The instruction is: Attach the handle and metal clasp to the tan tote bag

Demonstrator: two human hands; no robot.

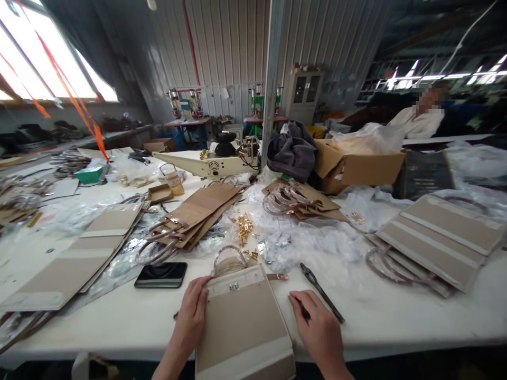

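Observation:
In front of me lies a beige bag panel (pixel 241 316) with pale tape strips and two small metal pieces near its top edge. A wrapped looped handle (pixel 229 255) stands beyond that edge, and a brown strap with a gold-coloured buckle (pixel 282 276) sticks out at the right. My left hand (pixel 194 306) grips the panel's upper left edge. Just right of the panel, my right hand (pixel 316 322) is closed in a pinch over the table; whatever is in the fingers, if anything, is hidden. Beside it lie dark metal pliers (pixel 321 291), apart from the hand.
A black phone (pixel 160 275) lies left of the panel. Beige panels (pixel 443 237) are stacked at both sides, brown ones (pixel 206 211) farther back. Gold-coloured fittings (pixel 243 228) lie among clear plastic. A cardboard box (pixel 360 170) stands behind; a person (pixel 420 119) is at the back right.

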